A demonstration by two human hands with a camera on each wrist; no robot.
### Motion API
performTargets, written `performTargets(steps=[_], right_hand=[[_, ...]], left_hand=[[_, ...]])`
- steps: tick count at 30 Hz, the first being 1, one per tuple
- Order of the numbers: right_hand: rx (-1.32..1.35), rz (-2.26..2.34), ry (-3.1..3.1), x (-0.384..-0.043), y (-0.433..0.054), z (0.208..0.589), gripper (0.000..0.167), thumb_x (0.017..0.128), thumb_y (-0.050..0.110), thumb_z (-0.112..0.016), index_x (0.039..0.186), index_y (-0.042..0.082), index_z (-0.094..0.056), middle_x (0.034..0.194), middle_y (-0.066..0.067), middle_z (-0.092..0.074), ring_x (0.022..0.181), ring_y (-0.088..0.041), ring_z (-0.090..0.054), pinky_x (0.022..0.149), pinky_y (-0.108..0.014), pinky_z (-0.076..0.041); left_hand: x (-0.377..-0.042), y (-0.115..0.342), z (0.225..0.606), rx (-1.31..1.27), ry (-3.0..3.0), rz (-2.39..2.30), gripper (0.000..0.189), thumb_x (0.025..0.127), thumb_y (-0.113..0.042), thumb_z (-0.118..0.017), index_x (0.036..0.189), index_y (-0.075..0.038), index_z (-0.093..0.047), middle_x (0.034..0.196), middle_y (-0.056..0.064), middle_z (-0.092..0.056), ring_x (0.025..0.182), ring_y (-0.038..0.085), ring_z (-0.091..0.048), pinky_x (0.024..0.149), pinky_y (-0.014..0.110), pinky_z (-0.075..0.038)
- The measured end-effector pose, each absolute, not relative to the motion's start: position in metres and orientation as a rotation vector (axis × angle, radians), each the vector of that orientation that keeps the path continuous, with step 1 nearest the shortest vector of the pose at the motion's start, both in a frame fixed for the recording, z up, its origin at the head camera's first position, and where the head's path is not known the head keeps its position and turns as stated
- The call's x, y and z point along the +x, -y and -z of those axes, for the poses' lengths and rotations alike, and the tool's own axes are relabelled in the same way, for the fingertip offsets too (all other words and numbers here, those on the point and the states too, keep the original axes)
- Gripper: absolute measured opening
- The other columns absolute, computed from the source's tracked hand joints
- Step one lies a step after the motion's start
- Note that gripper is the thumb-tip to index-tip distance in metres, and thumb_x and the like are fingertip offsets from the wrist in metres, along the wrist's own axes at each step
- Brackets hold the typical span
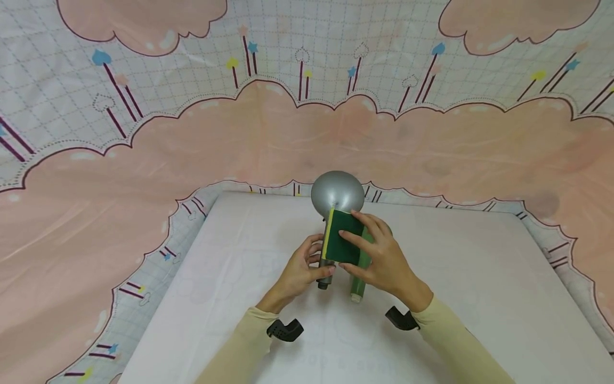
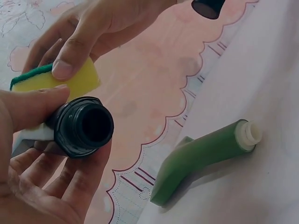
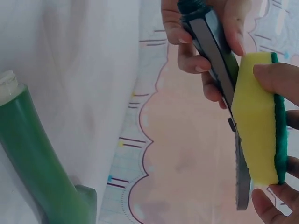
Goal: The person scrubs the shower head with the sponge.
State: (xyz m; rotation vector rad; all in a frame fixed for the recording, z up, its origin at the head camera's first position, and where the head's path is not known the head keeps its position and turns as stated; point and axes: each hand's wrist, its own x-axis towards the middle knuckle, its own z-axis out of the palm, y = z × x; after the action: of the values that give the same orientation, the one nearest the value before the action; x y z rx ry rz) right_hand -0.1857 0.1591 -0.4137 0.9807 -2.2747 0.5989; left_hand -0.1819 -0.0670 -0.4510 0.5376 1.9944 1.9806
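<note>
Grey shower head (image 1: 337, 191) is held up over the white table (image 1: 455, 277), its round head overlapping the middle stretch of the far edge in the head view. Left hand (image 1: 301, 271) grasps the handle near its threaded end, thumb and fingers curled round it. Right hand (image 1: 389, 262) pinches a sponge (image 1: 344, 237), thumb on the yellow edge, fingers spread on the green face; foam touches the handle. Green handle (image 2: 201, 151) rests on the table, roughly midway between left and right edges, out of both hands.

Head view: green scourer face and shiny rounded back. Left wrist only: straight into the black hollow threaded end. Right wrist: yellow foam against the handle, round head nearly edge-on. Faint print on the tabletop, too pale to read.
</note>
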Motion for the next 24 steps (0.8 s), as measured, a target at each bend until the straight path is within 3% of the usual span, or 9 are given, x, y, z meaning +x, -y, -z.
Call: performTargets(steps=[8,15,19,24], right_hand=[[1.016,-0.562,2.234,-0.185,-0.161,0.410,0.069,0.064,0.035,-0.091,0.126,0.016,-0.066,0.149,-0.019,-0.043,0.129,-0.040,-0.044,0.093,-0.058,-0.051],[0.959,-0.572,2.223,-0.190,-0.171,0.396,0.064,0.071,0.037,-0.087,0.127,0.017,-0.065,0.147,-0.020,-0.043,0.130,-0.040,-0.042,0.097,-0.057,-0.048],[0.912,-0.566,2.178,-0.195,-0.177,0.390,0.071,0.062,0.029,-0.091,0.127,0.016,-0.064,0.146,-0.023,-0.044,0.127,-0.042,-0.044,0.089,-0.057,-0.051],[0.840,-0.598,2.171,-0.197,-0.184,0.387,0.075,0.060,0.025,-0.093,0.128,0.015,-0.064,0.146,-0.022,-0.044,0.128,-0.042,-0.043,0.085,-0.056,-0.051]], left_hand=[[-0.181,0.067,0.450,0.564,-1.998,-1.974,0.073,0.085,-0.002,-0.073,0.146,-0.012,-0.035,0.134,0.020,-0.057,0.115,0.031,-0.061,0.089,0.035,-0.055],[-0.179,0.069,0.449,0.580,-1.976,-1.970,0.071,0.085,-0.004,-0.075,0.145,-0.013,-0.037,0.134,0.020,-0.060,0.112,0.030,-0.062,0.087,0.033,-0.055],[-0.177,0.068,0.449,0.595,-1.981,-1.968,0.069,0.084,-0.003,-0.074,0.143,-0.014,-0.040,0.134,0.019,-0.061,0.109,0.026,-0.061,0.084,0.031,-0.054],[-0.175,0.068,0.450,0.590,-2.022,-1.945,0.068,0.084,-0.002,-0.075,0.142,-0.014,-0.041,0.133,0.018,-0.062,0.105,0.020,-0.060,0.084,0.031,-0.053]])
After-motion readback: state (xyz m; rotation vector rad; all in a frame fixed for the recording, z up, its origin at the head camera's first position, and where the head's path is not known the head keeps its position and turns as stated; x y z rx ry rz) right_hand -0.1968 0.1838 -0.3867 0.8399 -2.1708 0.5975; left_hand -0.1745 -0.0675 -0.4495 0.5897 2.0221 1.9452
